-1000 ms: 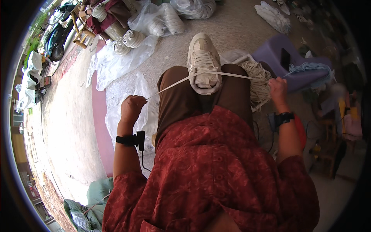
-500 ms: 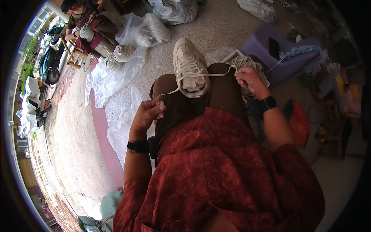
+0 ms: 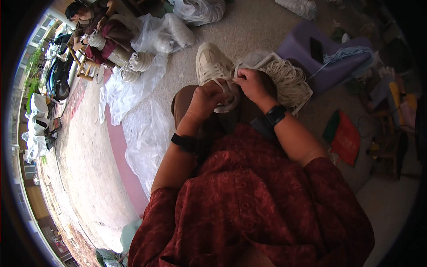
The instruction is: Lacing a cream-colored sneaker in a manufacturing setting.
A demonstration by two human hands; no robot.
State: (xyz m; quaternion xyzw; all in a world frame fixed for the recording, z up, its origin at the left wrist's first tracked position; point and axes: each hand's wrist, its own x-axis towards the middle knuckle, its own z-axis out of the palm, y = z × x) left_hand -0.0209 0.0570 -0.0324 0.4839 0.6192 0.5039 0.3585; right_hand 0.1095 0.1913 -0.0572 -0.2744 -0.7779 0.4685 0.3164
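Observation:
Both hands meet over my raised knee, just behind a cream sneaker [image 3: 210, 63] on my foot. My left hand [image 3: 205, 99] is closed around a white cord [image 3: 225, 81] near the shoe's heel. My right hand [image 3: 251, 83] pinches the same cord between thumb and fingers, right next to the left hand. A loose heap of white cord [image 3: 289, 81] lies beside my right hand. Each wrist wears a black band. Brown trousers cover the leg under the hands.
A purple stool [image 3: 320, 58] with a dark phone and blue yarn stands to the right. Clear plastic sheets [image 3: 133, 89] and cord coils [image 3: 138, 62] lie to the left. Another person [image 3: 91, 26] sits on a chair at upper left. A red-green bag [image 3: 344, 138] lies at right.
My hands were spread wide with the cord stretched across the sneaker's sole. They have come together over the knee, behind the shoe.

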